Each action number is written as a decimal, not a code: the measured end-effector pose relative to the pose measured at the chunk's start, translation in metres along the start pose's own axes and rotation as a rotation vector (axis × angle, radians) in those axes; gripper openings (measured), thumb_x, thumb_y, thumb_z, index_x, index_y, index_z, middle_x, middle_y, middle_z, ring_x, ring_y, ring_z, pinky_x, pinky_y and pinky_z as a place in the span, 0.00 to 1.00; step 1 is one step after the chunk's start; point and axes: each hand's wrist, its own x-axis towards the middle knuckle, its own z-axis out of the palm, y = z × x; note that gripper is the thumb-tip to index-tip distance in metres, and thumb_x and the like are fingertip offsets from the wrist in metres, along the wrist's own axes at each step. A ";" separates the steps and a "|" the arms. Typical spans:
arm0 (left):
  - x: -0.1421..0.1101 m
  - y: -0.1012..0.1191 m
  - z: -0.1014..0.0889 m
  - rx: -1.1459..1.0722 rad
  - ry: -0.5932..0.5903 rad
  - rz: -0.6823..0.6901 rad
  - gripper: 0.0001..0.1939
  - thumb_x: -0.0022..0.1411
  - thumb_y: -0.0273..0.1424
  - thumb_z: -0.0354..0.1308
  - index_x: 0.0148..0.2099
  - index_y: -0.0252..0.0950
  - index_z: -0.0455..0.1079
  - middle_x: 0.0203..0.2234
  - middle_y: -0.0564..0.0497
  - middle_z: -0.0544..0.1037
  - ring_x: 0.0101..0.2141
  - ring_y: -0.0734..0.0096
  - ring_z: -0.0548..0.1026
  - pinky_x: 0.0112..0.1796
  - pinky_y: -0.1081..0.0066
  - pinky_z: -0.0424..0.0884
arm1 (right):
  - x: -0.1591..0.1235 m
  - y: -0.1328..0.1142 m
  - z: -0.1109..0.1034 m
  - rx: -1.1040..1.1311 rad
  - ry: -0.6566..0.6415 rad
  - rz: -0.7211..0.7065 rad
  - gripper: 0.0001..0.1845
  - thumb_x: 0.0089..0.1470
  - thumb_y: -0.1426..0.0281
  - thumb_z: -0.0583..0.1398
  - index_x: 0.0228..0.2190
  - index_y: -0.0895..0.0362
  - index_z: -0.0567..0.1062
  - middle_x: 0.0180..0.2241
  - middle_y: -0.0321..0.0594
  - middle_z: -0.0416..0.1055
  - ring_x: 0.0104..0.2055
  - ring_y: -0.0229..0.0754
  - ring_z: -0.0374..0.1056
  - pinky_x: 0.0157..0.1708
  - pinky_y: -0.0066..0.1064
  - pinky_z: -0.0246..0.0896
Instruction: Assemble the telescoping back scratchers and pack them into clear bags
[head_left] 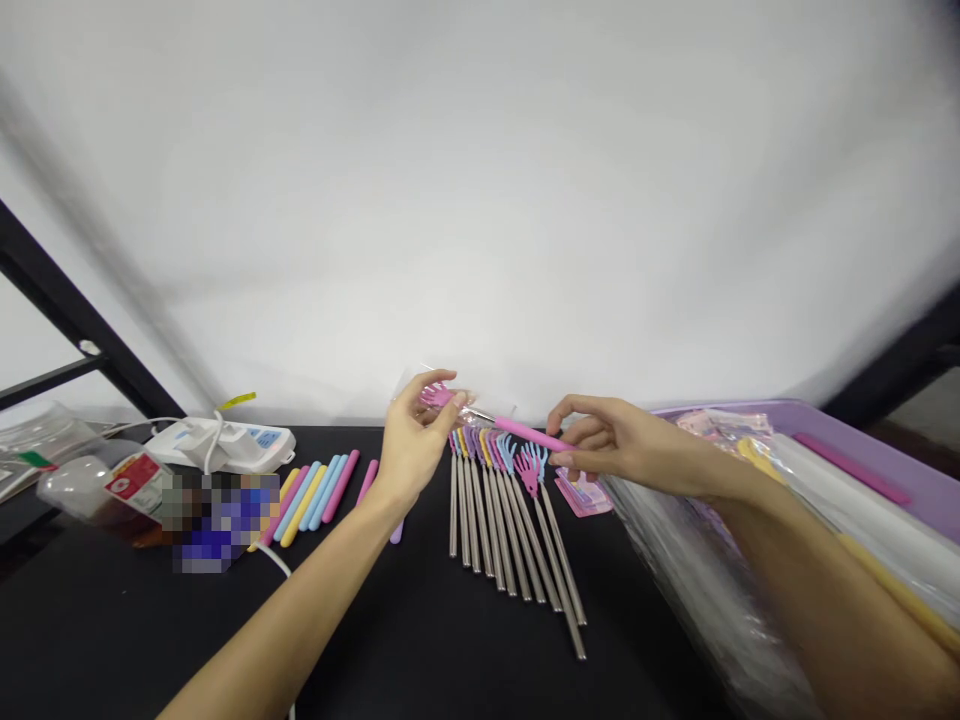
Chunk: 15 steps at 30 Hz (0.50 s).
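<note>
A back scratcher with a pink hand-shaped head, a thin metal rod and a pink handle is held slantwise above the table. My left hand pinches it near the head, where clear plastic film shows around the fingers. My right hand grips the end of the pink handle. Below lie several metal back scratcher rods side by side, with pink, blue, purple and yellow hand-shaped heads pointing away from me. Printed pink cards rest beside them, below my right hand.
Several coloured handles lie in a row left of centre. Behind them are a white power strip with cables and a clear plastic jar. On the right, a purple bin holds wrapped items, with clear plastic bags at its side.
</note>
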 end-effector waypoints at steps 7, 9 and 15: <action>-0.002 0.002 0.003 -0.032 -0.009 -0.022 0.22 0.58 0.38 0.66 0.53 0.40 0.69 0.36 0.50 0.78 0.36 0.71 0.78 0.41 0.67 0.78 | -0.004 0.000 -0.009 0.006 0.032 -0.030 0.22 0.50 0.56 0.67 0.43 0.55 0.74 0.35 0.44 0.80 0.39 0.47 0.76 0.40 0.37 0.69; -0.004 0.004 0.007 -0.077 -0.065 -0.037 0.21 0.57 0.38 0.66 0.53 0.40 0.69 0.35 0.51 0.76 0.35 0.72 0.77 0.39 0.68 0.78 | 0.000 -0.001 -0.002 0.020 0.057 -0.055 0.21 0.49 0.56 0.68 0.41 0.55 0.75 0.35 0.43 0.80 0.38 0.46 0.76 0.40 0.37 0.70; -0.014 0.009 0.017 -0.104 -0.222 -0.089 0.15 0.57 0.37 0.66 0.44 0.35 0.72 0.32 0.51 0.75 0.30 0.75 0.75 0.35 0.72 0.76 | 0.009 -0.004 0.015 -0.084 0.207 -0.176 0.17 0.47 0.55 0.68 0.29 0.56 0.74 0.21 0.34 0.72 0.24 0.37 0.67 0.27 0.30 0.61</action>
